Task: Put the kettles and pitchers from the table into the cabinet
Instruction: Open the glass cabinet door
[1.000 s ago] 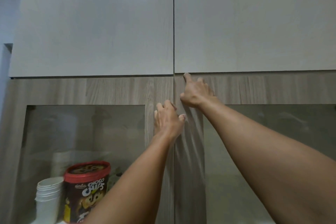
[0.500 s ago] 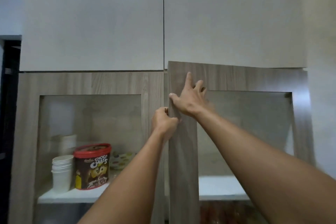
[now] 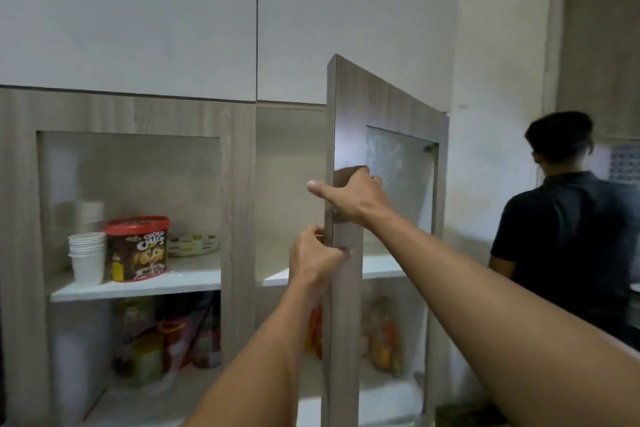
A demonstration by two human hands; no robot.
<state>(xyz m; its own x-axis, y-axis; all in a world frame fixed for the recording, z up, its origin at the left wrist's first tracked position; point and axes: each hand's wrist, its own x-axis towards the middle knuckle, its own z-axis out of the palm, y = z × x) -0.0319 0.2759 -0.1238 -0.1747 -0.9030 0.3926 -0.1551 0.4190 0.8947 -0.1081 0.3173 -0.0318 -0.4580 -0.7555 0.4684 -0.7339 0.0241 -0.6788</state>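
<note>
At the free edge of the right cabinet door (image 3: 349,135), both hands are seen clamped on. The left hand (image 3: 313,262) is wrapped round the door edge low down, fingers curled behind it, thumb on the front face. Just above it, the right hand (image 3: 353,196) is closed on the same edge, thumb stuck out toward the cabinet (image 3: 239,184), fingers hooked over onto the glass-panel side. The door is swung out approx. halfway, glass pane seen past the right hand's knuckles.

Behind the left hand, the opened compartment's white shelf (image 3: 277,276) is seen bare where visible; orange & red packets (image 3: 315,329) are glimpsed below the wrist, blurred. Further left of the left hand, behind the shut glass door, a stack of white cups (image 3: 87,258), a red-lidded Choco Chips tub (image 3: 138,248) & a dotted plate (image 3: 194,244) are lined up on the upper shelf, more packets underneath.

No kettles or pitchers are caught on camera, nor the table — position can't be told.

Well right of the right forearm, a 2nd person (image 3: 568,236) in a dark shirt is seen from behind.
</note>
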